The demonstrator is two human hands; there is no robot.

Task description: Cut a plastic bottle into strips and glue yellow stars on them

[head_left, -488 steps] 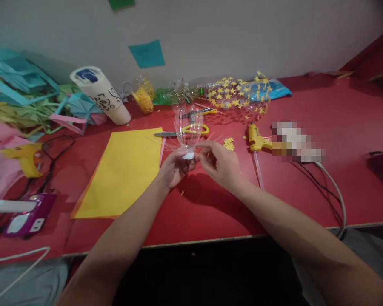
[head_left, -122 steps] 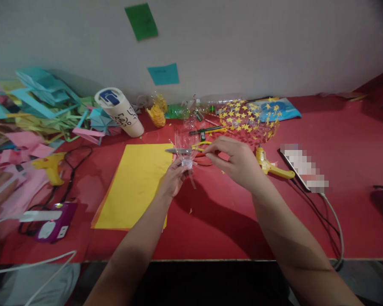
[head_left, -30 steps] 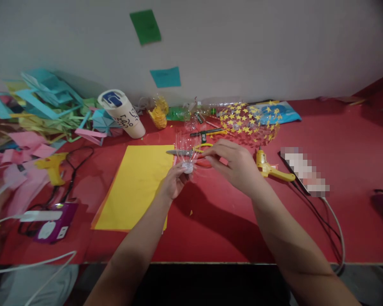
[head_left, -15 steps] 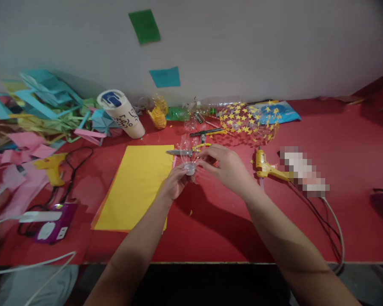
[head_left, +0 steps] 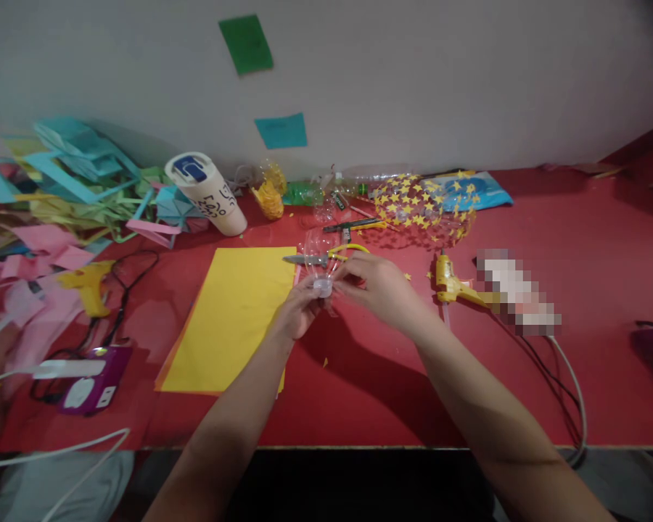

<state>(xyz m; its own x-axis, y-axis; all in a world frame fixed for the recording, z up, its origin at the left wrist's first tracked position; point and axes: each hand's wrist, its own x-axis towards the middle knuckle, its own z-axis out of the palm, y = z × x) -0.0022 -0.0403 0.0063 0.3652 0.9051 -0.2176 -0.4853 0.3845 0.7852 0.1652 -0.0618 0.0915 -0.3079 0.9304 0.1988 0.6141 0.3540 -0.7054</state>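
Gripping the clear plastic piece [head_left: 318, 270] by its pale base [head_left: 323, 288], your left hand [head_left: 298, 308] has it between both hands, long axis running away from you; your right hand [head_left: 378, 291] curls at its right side, though whether those fingers pinch anything, I cannot tell.

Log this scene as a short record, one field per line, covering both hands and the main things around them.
Left hand: holds a clear plastic piece by its pale end
Right hand: fingertips beside that end; grip unclear
Surface: red table
Left of hands: yellow sheet
Beyond hands: scissors, blade tip over the sheet's edge
Right of hands: yellow glue gun
Back left: white tumbler, upright
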